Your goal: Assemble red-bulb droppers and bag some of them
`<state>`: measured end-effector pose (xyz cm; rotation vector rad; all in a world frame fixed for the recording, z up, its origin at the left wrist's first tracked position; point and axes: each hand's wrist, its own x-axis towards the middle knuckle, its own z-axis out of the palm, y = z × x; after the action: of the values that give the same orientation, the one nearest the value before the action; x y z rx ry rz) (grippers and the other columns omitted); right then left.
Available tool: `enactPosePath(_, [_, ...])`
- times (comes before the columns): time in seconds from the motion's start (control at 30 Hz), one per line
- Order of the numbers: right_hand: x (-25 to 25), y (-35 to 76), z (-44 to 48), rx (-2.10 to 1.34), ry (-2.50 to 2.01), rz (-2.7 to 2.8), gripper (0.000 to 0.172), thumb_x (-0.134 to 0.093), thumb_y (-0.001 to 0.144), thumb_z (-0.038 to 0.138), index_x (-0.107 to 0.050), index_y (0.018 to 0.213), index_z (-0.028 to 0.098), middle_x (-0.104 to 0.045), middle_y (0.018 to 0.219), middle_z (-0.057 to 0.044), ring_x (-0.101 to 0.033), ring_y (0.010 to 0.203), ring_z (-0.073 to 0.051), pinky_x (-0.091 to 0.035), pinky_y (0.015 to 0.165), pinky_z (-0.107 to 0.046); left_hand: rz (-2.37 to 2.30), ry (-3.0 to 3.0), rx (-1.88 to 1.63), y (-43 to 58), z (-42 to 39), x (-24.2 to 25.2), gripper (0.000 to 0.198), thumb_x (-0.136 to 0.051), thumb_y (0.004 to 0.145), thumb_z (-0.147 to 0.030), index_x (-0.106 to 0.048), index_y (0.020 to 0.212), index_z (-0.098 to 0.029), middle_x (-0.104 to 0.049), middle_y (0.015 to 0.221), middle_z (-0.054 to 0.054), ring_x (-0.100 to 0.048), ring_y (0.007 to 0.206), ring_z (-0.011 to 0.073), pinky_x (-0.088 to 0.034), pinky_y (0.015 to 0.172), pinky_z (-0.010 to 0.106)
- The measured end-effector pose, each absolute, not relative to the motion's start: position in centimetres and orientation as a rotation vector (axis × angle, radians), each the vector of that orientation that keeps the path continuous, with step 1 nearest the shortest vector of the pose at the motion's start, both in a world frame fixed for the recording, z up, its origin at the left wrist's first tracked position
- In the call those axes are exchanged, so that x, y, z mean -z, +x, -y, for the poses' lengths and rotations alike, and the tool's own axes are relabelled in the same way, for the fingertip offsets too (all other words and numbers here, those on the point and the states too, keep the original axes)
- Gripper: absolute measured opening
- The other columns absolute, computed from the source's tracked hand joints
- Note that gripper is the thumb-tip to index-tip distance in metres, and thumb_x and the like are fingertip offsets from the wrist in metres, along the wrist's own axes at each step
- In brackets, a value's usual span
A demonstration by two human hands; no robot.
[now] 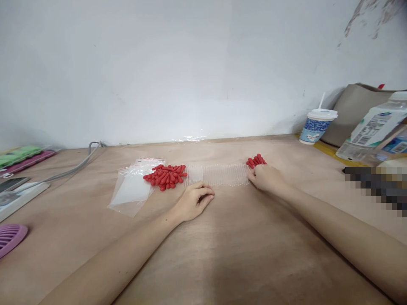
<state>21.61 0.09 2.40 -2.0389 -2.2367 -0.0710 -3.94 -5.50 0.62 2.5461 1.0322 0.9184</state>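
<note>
Thin clear tubes, like dropper pipes, lie side by side in a long row on the wooden table. A heap of red rubber bulbs sits at the row's left end, partly over a clear zip bag. My left hand rests just in front of the tubes, fingers loosely curled, with nothing visible in it. At the row's right end, my right hand has its fingers closed at the last tubes; what they pinch is hidden. Behind it lies a smaller group of red bulbs.
To the right stand a lidded paper cup with a straw, a plastic bottle and a grey bag. A grey cable, a phone and a purple slatted object are on the left. A white wall borders the table's back.
</note>
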Motion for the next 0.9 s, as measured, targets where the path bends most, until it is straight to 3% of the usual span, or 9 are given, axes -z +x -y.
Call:
enactPosePath(0.23, [-1.8, 20.8, 0.6, 0.253, -1.919, 2.092, 0.032, -0.032, 0.089, 0.029, -0.057, 0.091, 0.009, -0.063, 0.083, -0.017, -0.060, 0.070, -0.025, -0.034, 0.056, -0.031, -1.044, 2.538, -0.921, -4.0, 5.5, -0.6, 0.017, -0.049, 0.085, -0.018, -0.063, 0.094, -0.017, -0.061, 0.093, 0.006, -0.058, 0.079, 0.0136, -0.047, 0.071, 0.026])
enactPosePath(0.37, [-1.4, 19.3, 2.3, 0.360, -1.558, 2.205, 0.027, -0.032, 0.090, 0.029, -0.053, 0.084, 0.014, -0.061, 0.079, -0.011, -0.056, 0.071, -0.022, -0.033, 0.061, -0.030, -1.120, 2.550, -0.974, -4.0, 5.5, -0.3, 0.014, -0.052, 0.084, -0.021, -0.062, 0.076, -0.016, -0.061, 0.089, 0.005, -0.057, 0.073, 0.0124, -0.046, 0.066, 0.025])
enactPosePath(0.47, [-0.4, 18.5, 3.2, 0.325, -1.373, 2.265, 0.025, -0.034, 0.090, 0.030, -0.053, 0.079, 0.017, -0.061, 0.076, -0.008, -0.055, 0.073, -0.021, -0.034, 0.066, -0.031, -1.257, 2.648, -1.065, -4.4, 5.3, -0.7, 0.025, -0.055, 0.081, -0.025, -0.055, 0.059, -0.015, -0.062, 0.083, 0.005, -0.056, 0.073, 0.0149, -0.044, 0.070, 0.030])
enactPosePath(0.57, [0.6, 18.4, 3.3, 0.201, -1.286, 2.256, 0.023, -0.035, 0.090, 0.030, -0.052, 0.081, 0.018, -0.061, 0.077, -0.007, -0.054, 0.073, -0.020, -0.035, 0.068, -0.031, -1.486, 2.767, -1.055, -5.5, 4.8, -2.4, 0.014, -0.051, 0.083, -0.023, -0.059, 0.072, -0.017, -0.062, 0.087, 0.006, -0.055, 0.083, 0.0204, -0.041, 0.077, 0.037])
enactPosePath(0.63, [0.9, 18.5, 3.1, 0.139, -1.262, 2.230, 0.020, -0.035, 0.090, 0.028, -0.052, 0.083, 0.019, -0.062, 0.080, -0.007, -0.054, 0.075, -0.020, -0.036, 0.069, -0.031, -1.742, 2.790, -0.939, -6.5, 4.5, -3.9, 0.009, -0.050, 0.081, -0.020, -0.058, 0.085, -0.018, -0.061, 0.091, 0.008, -0.055, 0.087, 0.0233, -0.041, 0.077, 0.038])
enactPosePath(0.8, [1.1, 18.7, 2.7, 0.068, -1.266, 2.216, 0.019, -0.037, 0.089, 0.030, -0.052, 0.084, 0.020, -0.063, 0.082, -0.006, -0.054, 0.077, -0.021, -0.037, 0.069, -0.032, -2.281, 2.708, -0.394, -8.4, 4.2, -5.9, 0.011, -0.055, 0.078, -0.027, -0.053, 0.078, -0.017, -0.058, 0.079, 0.011, -0.057, 0.079, 0.0306, -0.042, 0.069, 0.042])
enactPosePath(0.9, [1.1, 18.6, 2.8, 0.038, -1.249, 2.211, 0.018, -0.037, 0.089, 0.028, -0.053, 0.085, 0.020, -0.063, 0.083, -0.006, -0.055, 0.076, -0.020, -0.038, 0.070, -0.032, -2.343, 2.646, -0.305, -8.6, 4.1, -5.5, 0.013, -0.054, 0.079, -0.028, -0.053, 0.082, -0.016, -0.060, 0.084, 0.014, -0.059, 0.077, 0.0317, -0.042, 0.062, 0.039])
